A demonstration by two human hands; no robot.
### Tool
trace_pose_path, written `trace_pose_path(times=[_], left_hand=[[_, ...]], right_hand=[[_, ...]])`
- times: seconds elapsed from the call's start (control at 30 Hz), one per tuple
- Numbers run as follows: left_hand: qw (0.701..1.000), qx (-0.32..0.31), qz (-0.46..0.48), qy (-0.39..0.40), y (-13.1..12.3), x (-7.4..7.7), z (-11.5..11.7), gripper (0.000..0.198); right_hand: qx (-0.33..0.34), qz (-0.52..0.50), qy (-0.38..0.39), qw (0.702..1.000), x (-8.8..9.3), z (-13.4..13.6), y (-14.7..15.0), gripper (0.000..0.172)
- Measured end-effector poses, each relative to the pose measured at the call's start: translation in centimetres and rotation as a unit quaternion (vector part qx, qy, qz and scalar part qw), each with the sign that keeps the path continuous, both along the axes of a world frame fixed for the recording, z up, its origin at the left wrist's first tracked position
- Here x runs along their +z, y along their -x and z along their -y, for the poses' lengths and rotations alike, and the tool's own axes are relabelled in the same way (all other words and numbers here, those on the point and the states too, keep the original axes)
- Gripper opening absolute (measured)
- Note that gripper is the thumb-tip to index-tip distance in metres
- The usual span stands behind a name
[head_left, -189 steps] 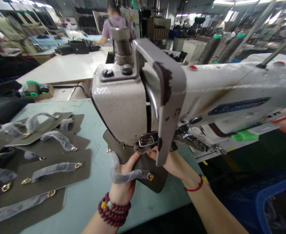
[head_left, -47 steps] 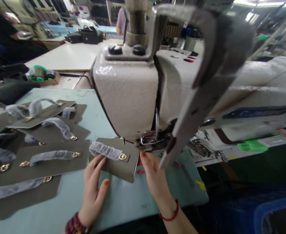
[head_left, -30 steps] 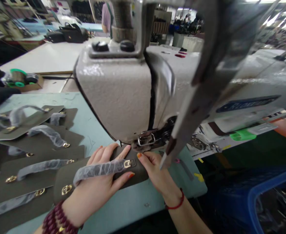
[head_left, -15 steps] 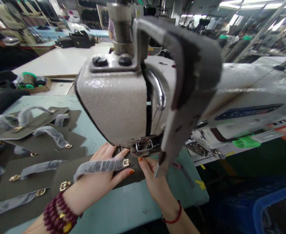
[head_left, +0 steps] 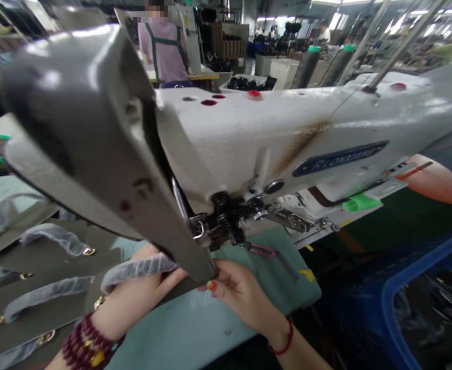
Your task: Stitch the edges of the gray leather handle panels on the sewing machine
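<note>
My left hand (head_left: pixel 141 293) lies flat on a dark grey-brown panel (head_left: pixel 182 289), passing under its plastic-wrapped handle (head_left: pixel 133 271). Its thumb is stretched out, while the other fingers are partly hidden behind the sewing machine's guard arm (head_left: pixel 160 205). At the panel's right end, my right hand (head_left: pixel 241 290) pinches the edge between thumb and fingers, close under the tip of that arm. The white sewing machine (head_left: pixel 233 133) stands over the work, and its needle area (head_left: pixel 226 221) is just beyond my hands.
Several similar panels with wrapped handles (head_left: pixel 52 293) overlap on the left. A pink-handled tool (head_left: pixel 262 250) lies on the green tabletop (head_left: pixel 180 329). A blue basket (head_left: pixel 388 303) stands at the lower right. A person in a purple shirt (head_left: pixel 168 51) is in the background.
My view has swung right and closer over the machine, whose head now sits farther left. My right fingers have come together at the panel's edge; the guard arm covers more of my left hand.
</note>
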State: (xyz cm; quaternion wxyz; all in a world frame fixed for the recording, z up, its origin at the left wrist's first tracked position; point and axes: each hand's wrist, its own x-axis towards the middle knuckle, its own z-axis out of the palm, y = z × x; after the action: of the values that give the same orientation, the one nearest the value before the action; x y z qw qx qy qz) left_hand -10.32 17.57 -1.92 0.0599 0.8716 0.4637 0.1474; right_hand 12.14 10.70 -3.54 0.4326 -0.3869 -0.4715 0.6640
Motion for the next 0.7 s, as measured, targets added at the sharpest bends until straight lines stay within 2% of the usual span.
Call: trace_pose_path(times=[0.13, 0.27, 0.33, 0.53, 0.7], left_hand=[[1.000, -0.016, 0.004, -0.001, 1.2, -1.1, -0.3, 0.029], [0.999, -0.034, -0.004, -0.008, 1.8, -1.5, -0.6, 0.030], [0.999, -0.037, -0.017, -0.019, 1.4, -1.0, -0.5, 0.032], [0.998, -0.027, -0.058, -0.026, -0.7, 1.2, -0.3, 0.038], [0.998, -0.001, -0.064, -0.017, -1.0, 1.7, -0.3, 0.039]], right_hand=[[-0.034, -0.019, -0.014, 0.999, 0.6, -0.5, 0.5, 0.032], [-0.099, 0.075, -0.055, 0.991, 0.2, -1.1, 1.3, 0.031], [-0.116, 0.104, -0.052, 0.986, -0.4, -1.2, 1.6, 0.034], [-0.122, 0.095, -0.022, 0.988, -1.8, -1.1, 2.2, 0.041], [-0.131, 0.120, -0.005, 0.984, -1.8, -1.1, 2.3, 0.041]])
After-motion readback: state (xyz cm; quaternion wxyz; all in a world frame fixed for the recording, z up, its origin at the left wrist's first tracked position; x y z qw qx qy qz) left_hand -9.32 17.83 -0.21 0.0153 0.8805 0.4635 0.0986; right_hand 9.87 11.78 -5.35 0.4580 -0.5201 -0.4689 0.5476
